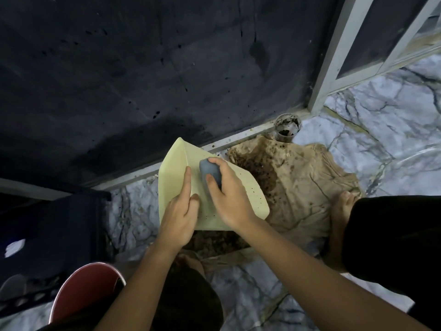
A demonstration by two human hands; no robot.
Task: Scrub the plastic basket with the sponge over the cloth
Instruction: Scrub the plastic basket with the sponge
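Fingers (211,185) of the right hand (230,204) curled round the grey sponge (210,173), pressing it onto the pale yellow plastic basket's (174,168) perforated face. Left hand (180,216) grips the basket's near ridge, index finger laid straight along it, thumb clamped on the perforated face. Basket held tilted, off the floor, above the near-left part of the brown, dirt-strewn cloth (303,185).

Risks, as judged:
- basket sits partly past the cloth's left edge; loosened grit may drop on the marble floor (372,130).
- wet plastic, one-hand hold; a hard stroke could twist the basket free.
- bare foot (343,211) rests on the cloth's right edge; a shift could drag it.
- dirty cup (287,127) stands at the cloth's far edge; a tug on the cloth might tip it.
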